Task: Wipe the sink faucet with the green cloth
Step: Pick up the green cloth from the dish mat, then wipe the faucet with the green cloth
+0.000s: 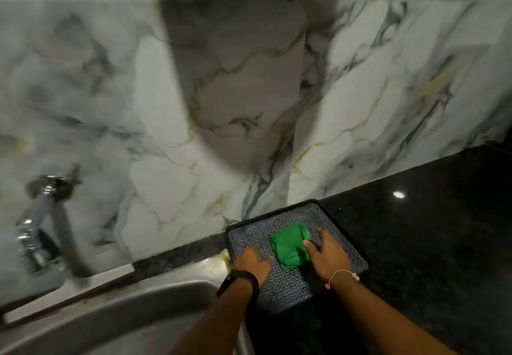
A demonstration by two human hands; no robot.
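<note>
A folded green cloth (pixel 291 245) lies on a patterned blue-grey tray (pixel 279 288) on the black counter, right of the sink. My right hand (pixel 328 254) rests on the cloth's right edge, thumb on the fabric; whether it grips the cloth is unclear. My left hand (pixel 252 263) lies flat on the tray just left of the cloth, fingers spread, holding nothing. The chrome faucet (pixel 47 224) juts from the marble wall at the far left, blurred, well away from both hands.
A steel sink (pixel 116 310) fills the lower left. The black granite counter (pixel 432 243) stretches to the right. A marble-patterned wall (pixel 249 105) rises right behind the tray and sink.
</note>
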